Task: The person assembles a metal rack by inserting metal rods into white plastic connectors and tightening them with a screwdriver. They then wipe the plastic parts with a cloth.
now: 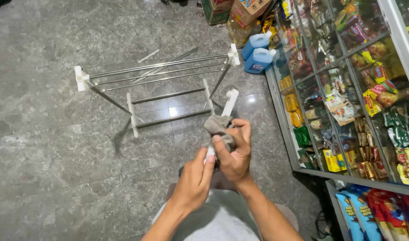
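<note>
My right hand [236,154] grips a grey cloth [217,126] wrapped around a white plastic bar [230,102], a loose part like the feet of the drying rack. My left hand [194,178] holds the lower end of the same white bar, thumb up against the cloth. Both hands are close together just above my lap. Beyond them a metal drying rack [155,80] with steel tubes and white plastic joints stands on the grey marble floor [48,151].
A glass display cabinet [347,102] full of snack packets runs along the right. Two blue liquid jugs [258,56] and cardboard boxes [233,9] stand near its far end. A thin white stick [148,56] lies behind the rack.
</note>
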